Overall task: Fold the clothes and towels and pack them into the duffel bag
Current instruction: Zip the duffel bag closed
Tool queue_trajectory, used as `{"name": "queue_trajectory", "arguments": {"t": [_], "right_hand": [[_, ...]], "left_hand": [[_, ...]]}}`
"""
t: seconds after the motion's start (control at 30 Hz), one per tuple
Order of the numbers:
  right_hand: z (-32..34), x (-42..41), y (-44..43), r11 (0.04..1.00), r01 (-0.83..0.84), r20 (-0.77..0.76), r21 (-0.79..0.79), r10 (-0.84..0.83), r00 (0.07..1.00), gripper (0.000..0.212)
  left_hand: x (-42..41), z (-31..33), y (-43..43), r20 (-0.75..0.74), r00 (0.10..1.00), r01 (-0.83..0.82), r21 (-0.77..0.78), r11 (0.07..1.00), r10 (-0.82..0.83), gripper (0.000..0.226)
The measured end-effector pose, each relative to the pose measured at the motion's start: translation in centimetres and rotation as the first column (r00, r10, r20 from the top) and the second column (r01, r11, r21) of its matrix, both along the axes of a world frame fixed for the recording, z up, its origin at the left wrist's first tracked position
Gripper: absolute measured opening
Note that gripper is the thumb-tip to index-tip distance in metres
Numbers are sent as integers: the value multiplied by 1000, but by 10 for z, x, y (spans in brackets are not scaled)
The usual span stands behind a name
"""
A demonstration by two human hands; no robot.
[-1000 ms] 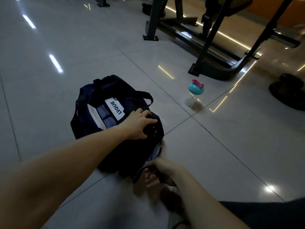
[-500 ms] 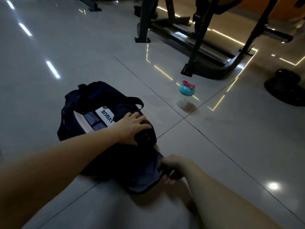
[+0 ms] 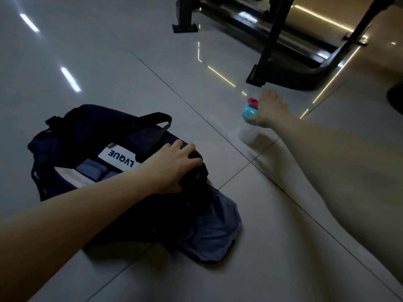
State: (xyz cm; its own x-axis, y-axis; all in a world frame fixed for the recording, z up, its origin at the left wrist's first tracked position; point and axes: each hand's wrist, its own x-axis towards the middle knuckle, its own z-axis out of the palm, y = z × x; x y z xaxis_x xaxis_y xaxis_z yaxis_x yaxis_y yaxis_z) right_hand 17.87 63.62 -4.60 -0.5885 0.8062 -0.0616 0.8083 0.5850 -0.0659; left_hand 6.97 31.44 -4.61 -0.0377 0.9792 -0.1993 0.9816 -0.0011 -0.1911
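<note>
A: Left hand (image 3: 172, 166) is clamped on the top fabric of the dark navy fabric duffel bag (image 3: 72, 136), fingers over and thumb under. The folded grey-blue clothes (image 3: 91, 171) sit inside the bag, just left of that hand, next to a white printed label (image 3: 118, 156).

B: Right hand?

A: Right hand (image 3: 270, 110) is stretched far forward at the clear plastic shaker bottle with teal lid and pink cap (image 3: 248, 114). The thumb is at the lid. It's blurred, so I cannot tell whether the grip has closed.

B: Risks?

A: My judgement: the bottle is narrow and stands upright on the glossy grey tiled floor (image 3: 130, 62). A glancing touch at lid height could tip it and send it rolling. The arm is at full reach, so control is poor. Also, the bag's blue-grey end flap (image 3: 213, 229) lies open on the floor, near side of the left hand. Tugging the bag could drag it.

B: Room?

A: There's open floor between the two hands and left of the bag. The black metal machine frame (image 3: 268, 51) closes off the space just beyond the right hand.
</note>
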Motion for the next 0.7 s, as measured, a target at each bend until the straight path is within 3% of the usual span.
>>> {"name": "queue_trajectory", "arguments": {"t": [0.13, 0.3, 0.43, 0.57, 0.7], "right_hand": [[-29, -5, 21, 980, -13, -9, -199, 11, 1000, 115], [-44, -9, 15, 994, 31, -115, -104, -43, 992, 98], [-42, -3, -7, 991, 36, -125, -129, -53, 991, 91], [-20, 21, -44, 993, 26, -165, -114, -45, 985, 89], [18, 57, -100, 986, 10, -317, -166, -63, 946, 85]], "left_hand": [[-10, 2, 7, 38, 995, 90, -33, 995, -89, 77], [-9, 6, 9, 68, 993, 96, -51, 994, -92, 81], [-9, 2, 5, 68, 996, 64, -49, 997, -60, 82], [-5, 0, 2, 72, 997, 32, -35, 999, -29, 82], [-3, 5, 1, 132, 990, -43, -50, 998, 49, 86]]}}
